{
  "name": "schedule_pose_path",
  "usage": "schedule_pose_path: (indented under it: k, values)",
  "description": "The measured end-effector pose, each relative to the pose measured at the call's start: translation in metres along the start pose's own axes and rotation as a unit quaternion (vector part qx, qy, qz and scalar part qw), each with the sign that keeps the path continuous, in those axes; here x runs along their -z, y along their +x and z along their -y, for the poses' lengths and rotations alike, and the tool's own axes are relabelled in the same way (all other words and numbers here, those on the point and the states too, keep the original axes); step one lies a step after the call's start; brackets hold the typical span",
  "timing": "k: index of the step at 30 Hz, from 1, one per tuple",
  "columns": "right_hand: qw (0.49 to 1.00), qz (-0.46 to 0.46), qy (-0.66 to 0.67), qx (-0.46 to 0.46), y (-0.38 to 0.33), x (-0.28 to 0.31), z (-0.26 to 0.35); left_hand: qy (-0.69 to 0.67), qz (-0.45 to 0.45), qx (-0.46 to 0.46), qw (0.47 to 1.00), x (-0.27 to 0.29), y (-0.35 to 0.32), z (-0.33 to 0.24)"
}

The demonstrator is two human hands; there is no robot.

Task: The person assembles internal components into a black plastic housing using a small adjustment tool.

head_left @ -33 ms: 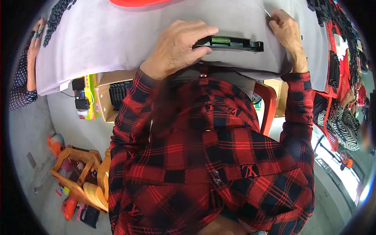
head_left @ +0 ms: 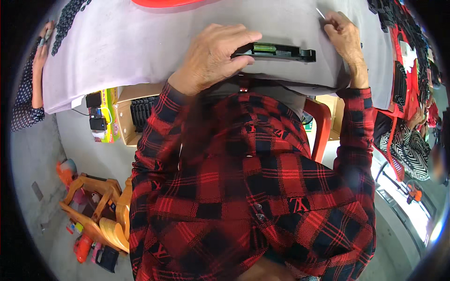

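Observation:
My left hand (head_left: 213, 58) grips the left end of a black spirit level (head_left: 286, 52) between thumb and fingers. A green vial (head_left: 265, 48) shows in the opening along the level's upper face. The level lies over the grey cloth-covered table (head_left: 136, 42), close to its near edge. Further right, my right hand (head_left: 344, 35) is closed on a thin white stick (head_left: 320, 13), whose free end points up and left. What kind of stick it is cannot be made out. This hand is apart from the level.
A red basin-like rim (head_left: 164, 3) shows at the far edge. Small black parts (head_left: 65, 28) lie at the far left, near another person's hand (head_left: 41, 54). Black parts and red material (head_left: 401, 42) crowd the right. An open cardboard box (head_left: 126, 117) stands below the table.
My right hand has shifted very slightly to the right with the stick. My left hand and the spirit level look the same.

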State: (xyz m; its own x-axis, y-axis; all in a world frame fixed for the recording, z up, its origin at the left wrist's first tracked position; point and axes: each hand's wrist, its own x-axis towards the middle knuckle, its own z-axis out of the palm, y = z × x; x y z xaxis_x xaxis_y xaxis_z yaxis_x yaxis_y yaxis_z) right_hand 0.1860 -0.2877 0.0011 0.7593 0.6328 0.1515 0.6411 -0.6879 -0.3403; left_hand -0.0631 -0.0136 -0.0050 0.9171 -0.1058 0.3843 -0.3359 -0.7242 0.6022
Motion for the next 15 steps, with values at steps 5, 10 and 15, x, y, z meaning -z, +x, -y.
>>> schedule_pose_path:
  k: [5,10,15]
  values:
    - [0.965,-0.063,0.253,-0.023,-0.008,-0.004,-0.005,0.054,-0.033,-0.019,0.998,-0.001,0.002,-0.007]
    - [0.897,-0.053,0.434,-0.06,-0.012,-0.006,0.009,0.042,-0.044,-0.022,0.998,-0.004,0.005,-0.01]
    - [0.727,-0.03,0.684,-0.04,-0.017,0.003,0.08,0.037,-0.064,-0.014,0.997,-0.009,0.0,-0.009]
